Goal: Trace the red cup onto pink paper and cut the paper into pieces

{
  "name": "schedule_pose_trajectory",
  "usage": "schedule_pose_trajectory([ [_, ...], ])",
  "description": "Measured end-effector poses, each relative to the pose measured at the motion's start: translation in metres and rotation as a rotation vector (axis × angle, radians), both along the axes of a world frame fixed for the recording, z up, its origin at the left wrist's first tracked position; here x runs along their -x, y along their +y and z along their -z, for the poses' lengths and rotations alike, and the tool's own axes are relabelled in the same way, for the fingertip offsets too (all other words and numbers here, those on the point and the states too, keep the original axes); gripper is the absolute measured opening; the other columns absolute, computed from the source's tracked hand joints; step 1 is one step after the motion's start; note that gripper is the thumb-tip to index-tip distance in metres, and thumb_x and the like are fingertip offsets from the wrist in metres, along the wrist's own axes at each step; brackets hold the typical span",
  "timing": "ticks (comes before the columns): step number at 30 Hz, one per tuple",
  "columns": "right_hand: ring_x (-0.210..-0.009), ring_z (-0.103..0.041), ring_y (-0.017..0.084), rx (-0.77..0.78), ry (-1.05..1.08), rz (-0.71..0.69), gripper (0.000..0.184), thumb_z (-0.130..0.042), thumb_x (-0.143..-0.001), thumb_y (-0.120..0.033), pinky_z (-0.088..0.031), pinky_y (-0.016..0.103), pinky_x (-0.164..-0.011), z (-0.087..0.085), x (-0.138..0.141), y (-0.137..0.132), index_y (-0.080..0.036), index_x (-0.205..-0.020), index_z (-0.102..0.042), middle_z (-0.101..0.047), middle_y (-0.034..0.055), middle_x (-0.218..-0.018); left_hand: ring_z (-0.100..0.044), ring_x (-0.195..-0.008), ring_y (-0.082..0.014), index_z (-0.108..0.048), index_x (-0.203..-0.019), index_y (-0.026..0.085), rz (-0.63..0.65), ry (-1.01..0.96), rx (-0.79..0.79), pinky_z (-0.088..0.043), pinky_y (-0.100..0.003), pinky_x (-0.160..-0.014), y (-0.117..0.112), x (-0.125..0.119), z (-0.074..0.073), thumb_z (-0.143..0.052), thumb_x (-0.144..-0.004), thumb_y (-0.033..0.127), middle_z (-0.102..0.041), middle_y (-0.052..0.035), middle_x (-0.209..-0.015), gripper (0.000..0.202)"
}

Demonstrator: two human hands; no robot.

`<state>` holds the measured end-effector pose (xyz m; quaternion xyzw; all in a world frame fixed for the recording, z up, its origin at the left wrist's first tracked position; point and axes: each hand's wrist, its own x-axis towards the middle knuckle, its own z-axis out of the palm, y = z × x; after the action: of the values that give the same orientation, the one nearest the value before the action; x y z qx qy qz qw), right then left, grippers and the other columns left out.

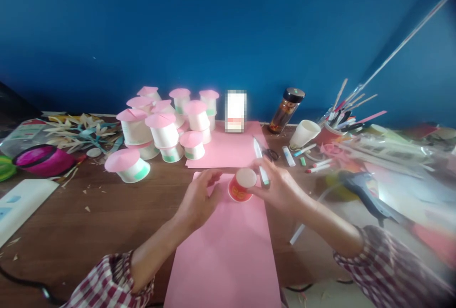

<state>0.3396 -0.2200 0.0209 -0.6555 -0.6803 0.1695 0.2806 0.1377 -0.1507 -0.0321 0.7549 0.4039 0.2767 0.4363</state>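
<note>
A brown wooden bench (117, 222) carries a long sheet of pink paper (228, 256) and a cluster of white cups (164, 132) under pink paper tops. A person's left hand (199, 199) has its grip spread, fingers apart from thumb; the right hand (280, 187) sets its thumb by a red cup (239, 190), though whether that grip pinches cannot be told. The cup stands rim down on the sheet, left hand at its nine o'clock, right at three, cluster at ten.
</note>
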Motion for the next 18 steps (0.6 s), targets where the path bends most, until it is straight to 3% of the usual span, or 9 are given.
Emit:
schedule_pose_trajectory([
  [5,-0.07,-0.057,0.015,-0.024,0.001,-0.018,0.029,-0.067,-0.076,-0.024,-0.041,0.026,-0.065,0.0,0.0,-0.001,-0.024,-0.099,-0.049,-0.062,-0.002,-0.088,-0.054,-0.105,-0.0227,-0.048,-0.116,0.024,0.063,-0.041,-0.034,-0.047,-0.041,-0.089,-0.014,-0.024,-0.001,-0.063,-0.075,0.029,-0.057,-0.0066,-0.115,0.044],
  [9,-0.071,-0.058,0.016,-0.014,-0.012,-0.012,0.027,-0.065,-0.076,-0.023,-0.042,0.026,-0.065,-0.001,0.0,-0.001,-0.024,-0.099,-0.05,-0.062,-0.0007,-0.089,-0.056,-0.101,-0.0223,-0.046,-0.114,0.021,0.03,-0.11,-0.041,-0.049,-0.039,-0.082,-0.02,-0.043,0.007,-0.068,-0.071,0.026,-0.056,-0.0076,-0.112,0.048],
  [18,-0.073,-0.058,0.017,0.0,-0.007,0.001,0.032,-0.064,-0.071,-0.016,-0.042,0.026,-0.064,0.0,0.001,-0.001,-0.024,-0.098,-0.05,-0.062,-0.0015,-0.088,-0.055,-0.099,-0.0193,-0.045,-0.112,0.022,-0.08,-0.217,-0.085,-0.048,-0.036,-0.084,-0.027,-0.049,0.018,-0.069,-0.074,0.03,-0.052,-0.0065,-0.111,0.045],
])
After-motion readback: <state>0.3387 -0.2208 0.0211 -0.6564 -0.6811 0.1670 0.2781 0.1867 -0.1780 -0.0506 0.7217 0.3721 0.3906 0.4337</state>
